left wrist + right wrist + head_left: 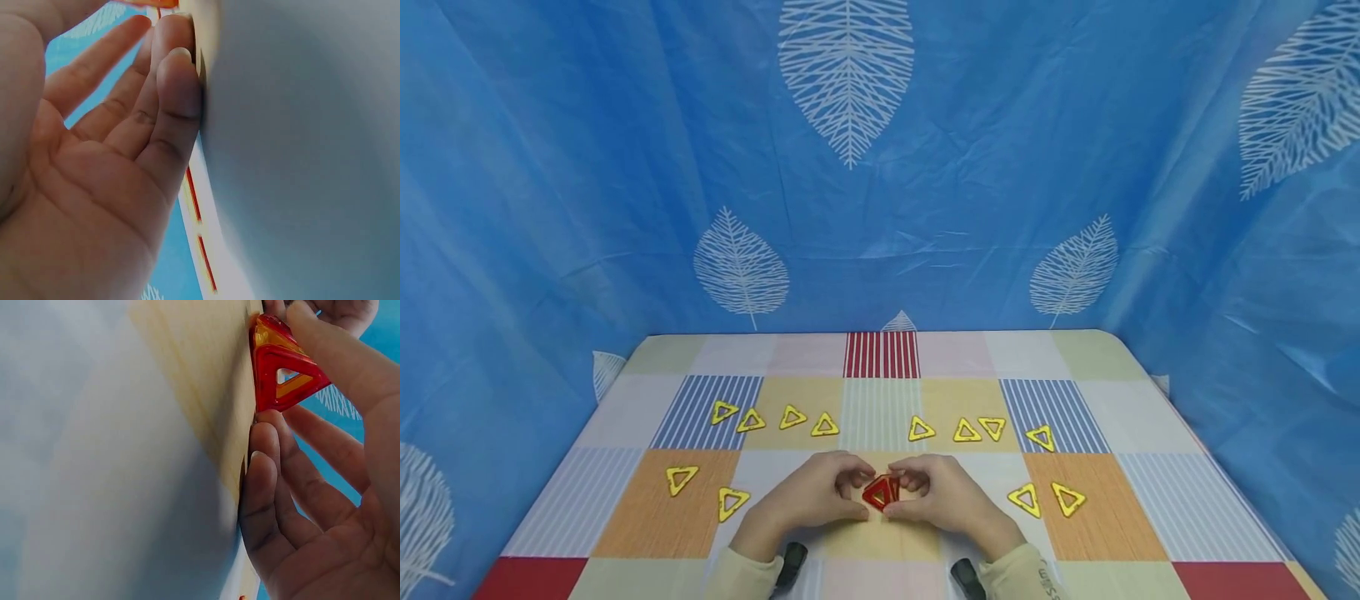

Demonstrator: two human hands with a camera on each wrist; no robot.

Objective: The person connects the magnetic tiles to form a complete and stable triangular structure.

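Both hands, left hand and right hand, pinch the red triangle cluster on the table; assembly appears underway, next likely adding a yellow triangle.

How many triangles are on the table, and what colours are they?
Yellow triangles: 12, first one at the far left
Red triangles: at least 1, a small bunch held between the left hand and the right hand; the exact number is hidden
Total: at least 13
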